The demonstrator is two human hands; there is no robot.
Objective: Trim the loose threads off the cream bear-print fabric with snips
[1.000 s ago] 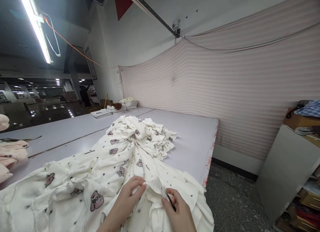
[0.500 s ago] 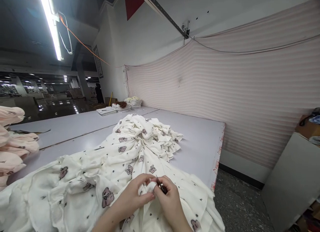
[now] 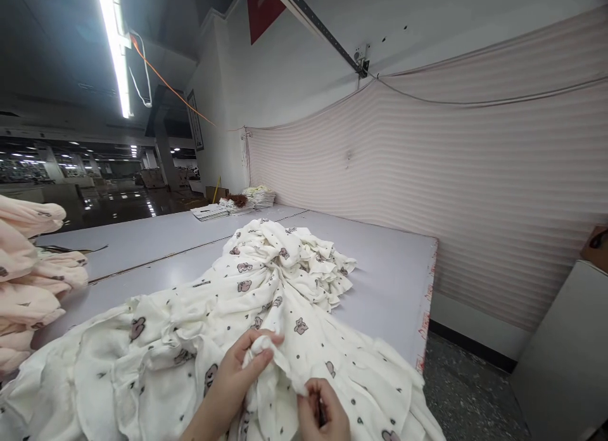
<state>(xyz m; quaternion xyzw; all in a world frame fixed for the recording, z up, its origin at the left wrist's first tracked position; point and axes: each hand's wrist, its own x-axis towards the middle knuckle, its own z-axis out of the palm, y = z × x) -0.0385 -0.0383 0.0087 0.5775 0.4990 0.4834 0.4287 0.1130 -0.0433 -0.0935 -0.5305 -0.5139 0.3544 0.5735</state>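
Note:
A large heap of white fabric (image 3: 327,339) with small brown bear prints and dark specks spreads over the near side of the table. My left hand (image 3: 240,368) pinches a bunched edge of it between thumb and fingers. To the right and lower, my right hand (image 3: 325,409) is closed at the other end of that short stretch of edge. Tucked in the right palm is a dark tool (image 3: 323,414), mostly hidden; its pointed blades in the earlier view look like thread snips.
Pale pink printed fabric (image 3: 28,282) is piled at the left. Farther back on the table (image 3: 394,263) lie folded stacks of cloth (image 3: 259,198). A pink striped sheet (image 3: 427,168) hangs along the wall. A grey cabinet (image 3: 565,339) stands on the floor at the right.
My hands were close together, with the snips' points upright at the fabric edge. Now my right hand has moved down and right, and the edge stretches between both hands. The view has shifted slightly.

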